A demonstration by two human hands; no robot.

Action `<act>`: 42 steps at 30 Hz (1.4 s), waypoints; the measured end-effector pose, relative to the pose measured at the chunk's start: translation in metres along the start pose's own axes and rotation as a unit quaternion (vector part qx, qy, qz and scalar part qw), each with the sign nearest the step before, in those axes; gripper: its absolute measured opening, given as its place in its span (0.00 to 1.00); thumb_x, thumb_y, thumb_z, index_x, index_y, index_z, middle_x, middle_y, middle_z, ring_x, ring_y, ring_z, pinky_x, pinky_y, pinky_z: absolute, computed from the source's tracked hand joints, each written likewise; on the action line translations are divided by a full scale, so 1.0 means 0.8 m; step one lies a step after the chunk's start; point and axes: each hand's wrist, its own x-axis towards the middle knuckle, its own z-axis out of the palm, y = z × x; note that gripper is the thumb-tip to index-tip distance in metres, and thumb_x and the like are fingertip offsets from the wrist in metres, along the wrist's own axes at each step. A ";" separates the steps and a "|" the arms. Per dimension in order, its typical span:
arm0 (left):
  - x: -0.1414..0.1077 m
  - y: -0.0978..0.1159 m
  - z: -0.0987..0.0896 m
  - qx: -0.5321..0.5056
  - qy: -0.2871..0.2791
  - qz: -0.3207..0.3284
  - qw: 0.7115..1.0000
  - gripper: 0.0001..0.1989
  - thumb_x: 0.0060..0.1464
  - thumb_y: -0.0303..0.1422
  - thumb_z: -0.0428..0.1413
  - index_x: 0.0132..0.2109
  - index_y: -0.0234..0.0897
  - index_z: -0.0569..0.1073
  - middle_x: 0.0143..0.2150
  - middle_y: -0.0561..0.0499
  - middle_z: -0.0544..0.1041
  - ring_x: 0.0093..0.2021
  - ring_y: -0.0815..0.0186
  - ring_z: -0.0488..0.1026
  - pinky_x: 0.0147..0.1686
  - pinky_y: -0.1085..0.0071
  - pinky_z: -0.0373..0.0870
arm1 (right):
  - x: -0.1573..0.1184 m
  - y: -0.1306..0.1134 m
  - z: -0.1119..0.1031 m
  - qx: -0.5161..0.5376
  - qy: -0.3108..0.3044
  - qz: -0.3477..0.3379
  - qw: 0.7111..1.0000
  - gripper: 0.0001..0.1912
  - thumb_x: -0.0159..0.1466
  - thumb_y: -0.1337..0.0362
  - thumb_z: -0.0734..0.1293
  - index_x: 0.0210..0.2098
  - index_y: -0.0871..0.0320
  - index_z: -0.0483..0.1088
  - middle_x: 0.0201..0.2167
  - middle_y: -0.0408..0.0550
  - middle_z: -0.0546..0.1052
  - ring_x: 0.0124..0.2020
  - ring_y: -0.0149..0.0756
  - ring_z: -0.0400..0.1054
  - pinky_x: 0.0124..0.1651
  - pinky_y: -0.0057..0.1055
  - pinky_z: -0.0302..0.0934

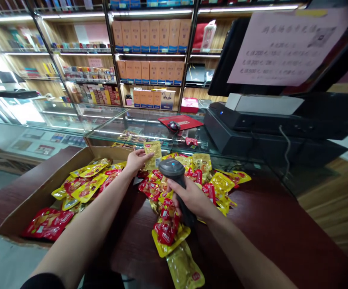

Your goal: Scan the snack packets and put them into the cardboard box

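Between the thumb and fingers of my left hand point(137, 161) is a gold snack packet point(152, 151), held upright with a small barcode patch near its lower edge. My right hand point(192, 196) is wrapped round the handle of a black barcode scanner point(172, 167), whose head has a small blue light and sits just right of the packet. Under and around both hands lies a loose pile of red and yellow snack packets point(222, 182). Left of my left forearm, a shallow cardboard box point(20, 204) contains several more packets, and the forearm covers part of it.
A dark red-brown counter point(252, 233) supports the pile and box. Behind stands a glass display case point(138, 120) with a red mat point(189, 121) and a mouse point(173, 126). A monitor point(225, 60) with a paper sign stands on a black till point(237, 128) at right. Stocked shelves line the wall.
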 end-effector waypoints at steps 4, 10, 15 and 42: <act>0.002 -0.003 0.000 -0.005 -0.015 -0.008 1.000 0.29 0.28 0.45 0.72 0.38 0.33 0.78 0.31 0.48 0.81 0.22 0.69 0.71 0.17 0.76 0.59 | 0.001 0.002 -0.001 -0.004 -0.002 0.001 1.000 0.14 0.67 0.50 0.62 0.36 0.53 0.61 0.14 0.34 0.67 0.11 0.27 0.62 0.14 0.22 0.58; 0.002 -0.004 -0.001 -0.015 -0.020 -0.009 1.000 0.29 0.28 0.44 0.72 0.38 0.32 0.77 0.31 0.49 0.80 0.20 0.71 0.69 0.16 0.77 0.57 | 0.004 0.006 -0.001 -0.003 -0.006 0.008 1.000 0.13 0.67 0.52 0.62 0.36 0.53 0.60 0.14 0.34 0.67 0.10 0.27 0.62 0.13 0.22 0.57; 0.002 -0.005 0.000 -0.010 -0.015 -0.006 1.000 0.28 0.30 0.44 0.72 0.39 0.32 0.78 0.29 0.51 0.79 0.17 0.74 0.66 0.15 0.77 0.57 | 0.006 0.008 -0.002 -0.004 -0.009 -0.001 1.000 0.13 0.67 0.52 0.62 0.37 0.53 0.59 0.14 0.34 0.67 0.11 0.28 0.62 0.13 0.22 0.57; -0.011 0.056 -0.088 -0.021 0.078 0.080 0.994 0.27 0.26 0.45 0.72 0.33 0.34 0.76 0.29 0.51 0.80 0.27 0.67 0.75 0.30 0.73 0.70 | -0.008 -0.009 -0.007 -0.012 0.012 -0.011 1.000 0.21 0.62 0.42 0.64 0.37 0.55 0.62 0.14 0.35 0.69 0.11 0.29 0.62 0.14 0.23 0.56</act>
